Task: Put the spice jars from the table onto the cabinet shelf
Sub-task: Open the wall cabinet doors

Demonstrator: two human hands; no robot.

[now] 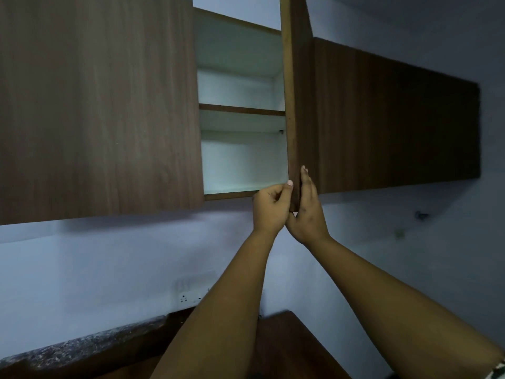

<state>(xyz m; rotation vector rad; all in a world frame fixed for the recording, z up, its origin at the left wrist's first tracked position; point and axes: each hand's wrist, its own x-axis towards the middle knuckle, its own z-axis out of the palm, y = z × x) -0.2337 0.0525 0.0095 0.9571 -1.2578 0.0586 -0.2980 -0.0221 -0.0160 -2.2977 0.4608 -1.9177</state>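
Note:
A brown wall cabinet has one door point(296, 105) swung out toward me, seen edge-on. Behind it are a white interior, a middle shelf point(240, 109) and a bottom shelf point(232, 193). My left hand point(270, 209) holds the door's lower corner, thumb against its edge and fingers curled. My right hand point(307, 212) lies flat on the door's outer face with straight fingers pointing up. The two hands touch below the corner. No spice jar shows in this view.
Closed brown doors flank the opening on the left point(95, 105) and on the right point(396, 119). Below, a wall socket point(188, 296) sits above a speckled stone counter point(82, 348). A dark wooden surface point(287, 348) lies between my forearms.

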